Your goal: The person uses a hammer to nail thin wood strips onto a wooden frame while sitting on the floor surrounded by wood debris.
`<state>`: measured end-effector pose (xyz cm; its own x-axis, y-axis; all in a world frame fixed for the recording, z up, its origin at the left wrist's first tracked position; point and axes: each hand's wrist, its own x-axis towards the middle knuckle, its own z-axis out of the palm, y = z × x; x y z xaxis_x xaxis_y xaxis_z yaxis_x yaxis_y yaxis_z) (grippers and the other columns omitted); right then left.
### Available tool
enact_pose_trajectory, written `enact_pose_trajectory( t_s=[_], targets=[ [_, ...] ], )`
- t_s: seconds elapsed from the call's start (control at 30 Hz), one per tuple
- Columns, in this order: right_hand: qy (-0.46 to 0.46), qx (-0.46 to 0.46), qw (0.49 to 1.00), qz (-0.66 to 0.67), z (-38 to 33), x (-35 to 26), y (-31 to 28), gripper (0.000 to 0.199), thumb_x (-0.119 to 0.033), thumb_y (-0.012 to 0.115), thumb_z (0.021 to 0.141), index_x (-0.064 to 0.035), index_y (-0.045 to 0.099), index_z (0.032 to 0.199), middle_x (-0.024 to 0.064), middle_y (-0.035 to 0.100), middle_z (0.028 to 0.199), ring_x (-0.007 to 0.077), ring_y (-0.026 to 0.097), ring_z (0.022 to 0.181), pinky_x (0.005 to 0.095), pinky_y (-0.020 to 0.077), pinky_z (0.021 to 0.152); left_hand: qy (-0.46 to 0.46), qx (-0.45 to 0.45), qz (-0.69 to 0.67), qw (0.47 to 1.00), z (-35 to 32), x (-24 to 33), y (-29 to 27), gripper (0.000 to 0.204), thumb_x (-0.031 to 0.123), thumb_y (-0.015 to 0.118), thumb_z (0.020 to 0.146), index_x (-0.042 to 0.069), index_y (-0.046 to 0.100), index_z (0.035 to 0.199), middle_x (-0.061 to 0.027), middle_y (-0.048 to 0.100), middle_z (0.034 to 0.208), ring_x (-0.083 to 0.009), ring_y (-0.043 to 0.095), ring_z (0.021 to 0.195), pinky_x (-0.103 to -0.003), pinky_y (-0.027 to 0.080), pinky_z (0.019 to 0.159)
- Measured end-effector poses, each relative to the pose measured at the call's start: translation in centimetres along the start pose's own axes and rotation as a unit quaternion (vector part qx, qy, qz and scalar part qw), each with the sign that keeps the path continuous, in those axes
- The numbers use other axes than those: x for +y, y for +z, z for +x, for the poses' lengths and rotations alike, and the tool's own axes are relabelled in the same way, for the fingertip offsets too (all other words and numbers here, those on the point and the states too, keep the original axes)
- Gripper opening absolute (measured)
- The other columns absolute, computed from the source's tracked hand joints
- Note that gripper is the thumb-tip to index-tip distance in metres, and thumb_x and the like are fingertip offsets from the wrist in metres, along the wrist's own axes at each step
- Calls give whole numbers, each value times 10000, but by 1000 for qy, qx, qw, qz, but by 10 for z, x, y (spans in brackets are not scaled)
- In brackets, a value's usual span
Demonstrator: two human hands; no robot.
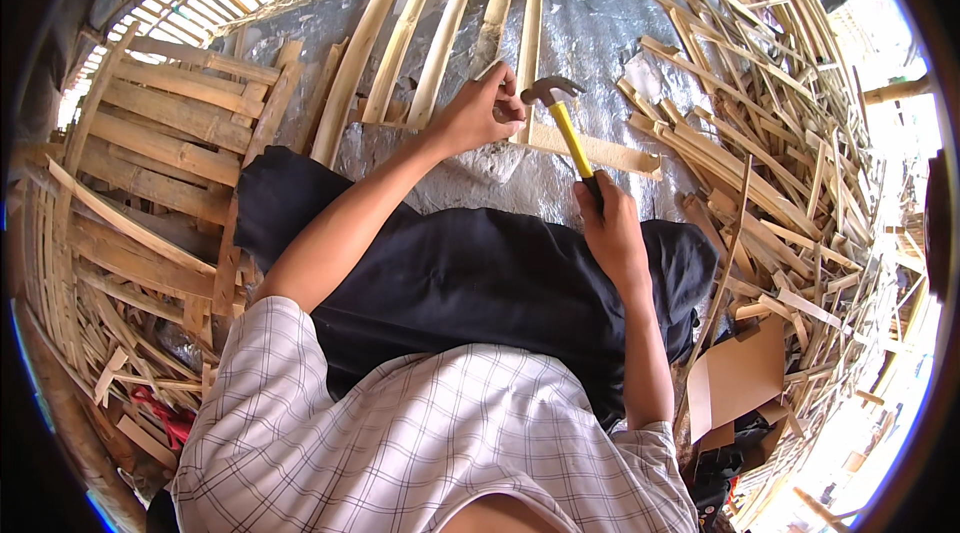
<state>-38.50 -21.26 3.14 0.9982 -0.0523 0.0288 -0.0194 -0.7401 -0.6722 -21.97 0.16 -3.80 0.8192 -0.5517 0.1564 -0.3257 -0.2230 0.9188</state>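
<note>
My right hand (615, 233) grips the black end of a claw hammer (568, 128) with a yellow handle. Its steel head is raised just right of my left hand (478, 115), whose fingers are drawn together in a pinch; whatever they hold is too small to make out. Under and beyond that hand, several split bamboo strips (437, 58) lie side by side, running away from me. A flat bamboo crosspiece (595, 151) reaches out to the right beneath the hammer. Below my left wrist, a pale, rough block (490, 165) sits under the near ends of the strips.
A slatted bamboo panel (170, 143) stands at the left. Heaps of loose bamboo offcuts (770, 173) fill the right side. A silvery sheet (590, 23) covers the ground ahead. Black cloth (480, 263) covers my lap. An open cardboard box (738, 378) is by my right elbow.
</note>
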Motion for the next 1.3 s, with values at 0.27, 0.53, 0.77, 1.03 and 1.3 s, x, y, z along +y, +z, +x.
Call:
enact_pose_trajectory(
  t_s=[0.27, 0.53, 0.77, 1.03, 1.3],
  targets=[
    [7, -48, 993, -111, -4, -9, -22, 376, -221, 587, 1024, 110, 587, 1204, 322, 653, 937, 509, 593, 864, 547, 463, 766, 9, 1, 3, 1000, 0, 0, -1, 406, 45, 785, 815, 40, 435, 1020, -92, 749, 918, -170, 748, 875, -319, 581, 817],
    [-25, 14, 989, -145, -13, -9, -6, 347, -212, 585, 1020, 109, 601, 1151, 326, 647, 913, 517, 593, 862, 567, 452, 760, 5, 2, 3, 1000, 1, -1, 0, 400, 51, 792, 806, 14, 463, 1030, -120, 731, 902, -197, 734, 860, -319, 584, 761],
    [-14, 10, 990, -141, -14, -12, -2, 324, -205, 587, 1020, 81, 604, 1171, 335, 641, 884, 513, 595, 841, 558, 461, 744, 12, -5, -13, 1000, 1, -4, 0, 390, 38, 797, 804, 32, 460, 1001, -107, 726, 886, -176, 736, 886, -326, 579, 790],
    [-20, 59, 990, -129, -13, -13, 2, 284, -176, 609, 1008, 84, 605, 1123, 329, 620, 801, 517, 587, 767, 567, 447, 679, 15, -22, -21, 999, 2, -2, -3, 398, 23, 788, 801, 26, 448, 1007, -124, 736, 909, -189, 738, 885, -323, 582, 786],
    [-31, 37, 989, -137, -16, -8, 3, 334, -192, 600, 1014, 91, 602, 1190, 325, 640, 851, 518, 594, 788, 563, 461, 717, 5, -19, -23, 1000, 1, -5, -1, 397, 29, 793, 802, 30, 452, 1005, -105, 720, 877, -173, 730, 860, -317, 582, 790]
  ],
)
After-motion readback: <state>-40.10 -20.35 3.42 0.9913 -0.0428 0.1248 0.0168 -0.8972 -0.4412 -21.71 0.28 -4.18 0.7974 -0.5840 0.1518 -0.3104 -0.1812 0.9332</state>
